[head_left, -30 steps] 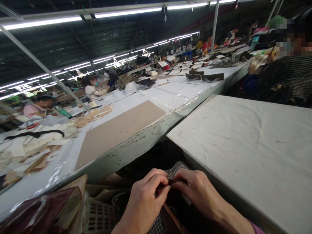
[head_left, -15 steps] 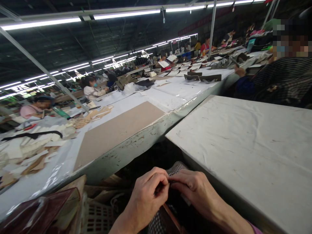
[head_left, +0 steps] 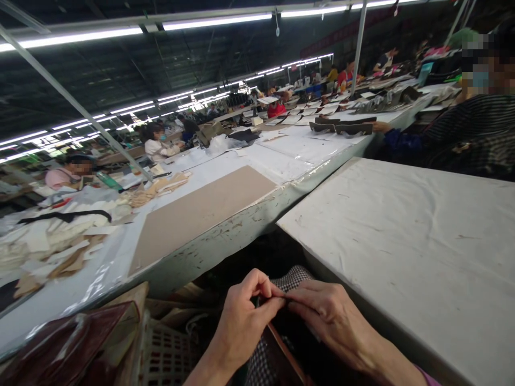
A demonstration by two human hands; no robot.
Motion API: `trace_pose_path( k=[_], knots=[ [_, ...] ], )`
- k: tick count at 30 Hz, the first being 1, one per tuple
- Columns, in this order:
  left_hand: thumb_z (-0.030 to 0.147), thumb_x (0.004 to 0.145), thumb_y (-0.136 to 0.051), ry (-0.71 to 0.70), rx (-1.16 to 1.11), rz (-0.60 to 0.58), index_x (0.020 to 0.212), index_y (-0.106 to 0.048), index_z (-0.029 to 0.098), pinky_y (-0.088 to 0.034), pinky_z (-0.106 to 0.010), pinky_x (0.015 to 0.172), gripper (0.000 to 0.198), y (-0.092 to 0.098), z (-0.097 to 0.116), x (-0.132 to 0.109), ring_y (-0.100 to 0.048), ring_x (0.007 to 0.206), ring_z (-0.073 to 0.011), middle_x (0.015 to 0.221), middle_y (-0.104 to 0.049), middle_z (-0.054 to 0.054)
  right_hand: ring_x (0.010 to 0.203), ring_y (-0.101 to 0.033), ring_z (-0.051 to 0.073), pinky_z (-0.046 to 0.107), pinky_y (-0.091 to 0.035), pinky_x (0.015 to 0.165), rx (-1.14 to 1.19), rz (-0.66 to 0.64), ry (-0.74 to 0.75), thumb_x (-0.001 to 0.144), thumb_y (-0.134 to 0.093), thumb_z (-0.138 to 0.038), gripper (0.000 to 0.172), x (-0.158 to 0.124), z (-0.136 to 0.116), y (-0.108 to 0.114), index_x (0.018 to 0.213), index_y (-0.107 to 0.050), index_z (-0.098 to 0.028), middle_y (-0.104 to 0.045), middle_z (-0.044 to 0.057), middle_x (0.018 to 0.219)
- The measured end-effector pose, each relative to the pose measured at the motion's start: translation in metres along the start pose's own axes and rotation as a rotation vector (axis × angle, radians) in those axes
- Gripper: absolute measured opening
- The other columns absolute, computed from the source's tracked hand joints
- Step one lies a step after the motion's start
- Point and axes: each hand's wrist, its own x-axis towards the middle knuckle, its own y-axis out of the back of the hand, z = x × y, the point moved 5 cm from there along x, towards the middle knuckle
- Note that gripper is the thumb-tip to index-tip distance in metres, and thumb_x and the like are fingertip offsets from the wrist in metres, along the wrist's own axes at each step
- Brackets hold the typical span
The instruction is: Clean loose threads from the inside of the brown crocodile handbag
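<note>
Over my lap, my left hand (head_left: 249,316) is closed in a pinch, thumb and forefinger pressed together. Right against it, my right hand (head_left: 332,313) is closed too, its fingertips meeting the left ones. A small dark thing shows between the fingertips, mostly hidden, and I cannot make out its kind. Just below the hands runs a brown leather-like strip (head_left: 284,354) with a lighter edge. Whether it joins the pinched thing is hidden. Black-and-white checked cloth (head_left: 293,276) lies under and behind the hands.
A white-covered table (head_left: 402,241) stands close on my right. Ahead, a long white worktable (head_left: 209,236) carries a tan sheet (head_left: 205,214) and fabric scraps (head_left: 72,252). At lower left are a plastic basket (head_left: 167,351) and dark red leather pieces (head_left: 76,343). Other people work around the tables.
My left forefinger and thumb have stretched toward the right fingertips and pinch there. The view has shifted slightly. The person at right has moved a hand to the dark pieces on the table.
</note>
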Motion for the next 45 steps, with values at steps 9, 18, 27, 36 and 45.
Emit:
trace_pose_path(
  k=[9, 18, 27, 36, 45],
  knots=[
    [0.022, 0.083, -0.062, 0.210, 0.139, -0.088, 0.089, -0.059, 0.023, -0.045, -0.022, 0.068, 0.007, 0.018, 0.007, -0.015, -0.056, 0.077, -0.0136, 0.088, -0.063, 0.004, 0.085, -0.062, 0.015, 0.025, -0.048, 0.080, 0.107, -0.048, -0.046, 0.099, -0.047, -0.029, 0.025, 0.002, -0.003, 0.000, 0.100, -0.071, -0.025, -0.067, 0.003, 0.094],
    [0.026, 0.088, -0.056, 0.128, 0.251, 0.036, 0.081, -0.067, 0.022, -0.044, -0.024, 0.070, 0.014, 0.019, 0.004, -0.024, -0.061, 0.074, -0.0142, 0.079, -0.066, 0.003, 0.083, -0.058, 0.010, 0.023, -0.041, 0.073, 0.106, -0.093, -0.108, 0.099, -0.048, -0.029, 0.025, 0.008, 0.005, -0.004, 0.114, -0.067, -0.036, -0.061, -0.003, 0.093],
    [0.022, 0.082, -0.056, 0.242, 0.163, 0.001, 0.072, -0.062, 0.020, -0.041, -0.024, 0.066, 0.012, 0.015, 0.002, -0.014, -0.055, 0.069, -0.0142, 0.071, -0.061, 0.003, 0.092, -0.060, 0.012, 0.023, -0.043, 0.083, 0.289, -0.102, -0.117, 0.095, -0.051, -0.023, 0.021, 0.010, 0.013, -0.003, 0.099, -0.072, -0.027, -0.063, -0.002, 0.101],
    [0.015, 0.074, -0.054, 0.231, 0.210, 0.050, 0.067, -0.057, 0.018, -0.037, -0.024, 0.059, 0.008, 0.009, 0.004, -0.014, -0.050, 0.064, -0.0133, 0.067, -0.056, 0.003, 0.088, -0.064, 0.015, 0.024, -0.046, 0.080, 0.251, -0.152, -0.124, 0.082, -0.071, -0.032, 0.023, 0.020, -0.002, -0.002, 0.105, -0.070, -0.029, -0.070, -0.006, 0.095],
    [0.019, 0.078, -0.057, 0.262, 0.103, -0.082, 0.083, -0.055, 0.020, -0.042, -0.022, 0.064, 0.005, 0.004, 0.004, -0.022, -0.053, 0.072, -0.0137, 0.077, -0.058, 0.004, 0.081, -0.065, 0.012, 0.021, -0.045, 0.073, 0.179, -0.125, -0.066, 0.086, -0.067, -0.027, 0.008, 0.020, 0.002, -0.008, 0.091, -0.073, -0.025, -0.071, -0.005, 0.087]
  ],
)
